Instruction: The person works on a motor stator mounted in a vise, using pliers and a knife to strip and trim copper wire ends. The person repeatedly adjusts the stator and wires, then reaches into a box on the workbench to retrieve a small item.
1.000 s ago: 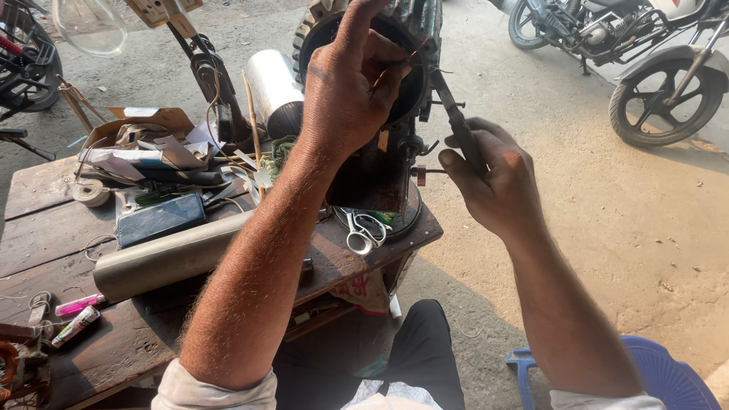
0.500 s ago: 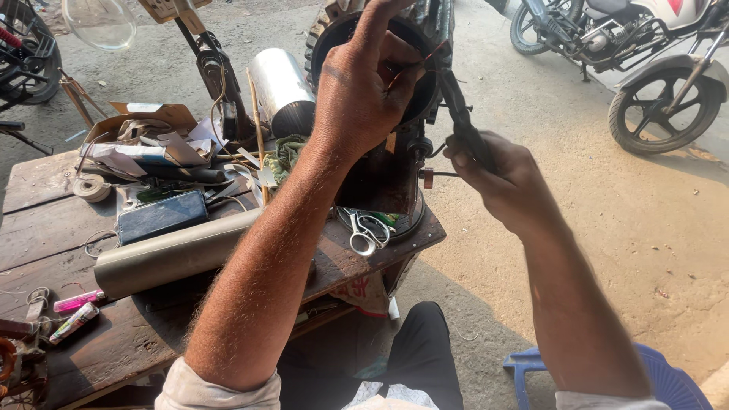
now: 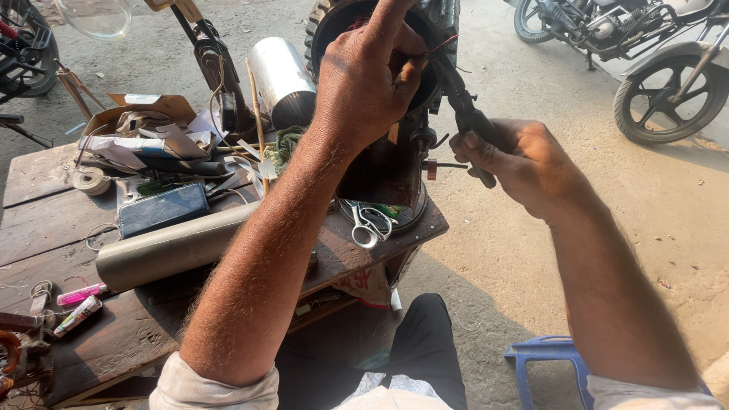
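Head view: left hand (image 3: 364, 83) pinches wire (image 3: 444, 44) at top centre; right hand (image 3: 524, 163) beside it grips pliers (image 3: 463, 102).

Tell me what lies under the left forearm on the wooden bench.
Under the left forearm a pair of scissors shows on the bench, beside a grey roll. The roll's right end and the bench behind the arm are covered.

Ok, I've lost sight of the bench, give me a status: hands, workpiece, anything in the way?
Left hand pinching at the round dark housing. Right hand gripping pliers, nose at the housing rim. Scissors lie on the bench below, clear of both.
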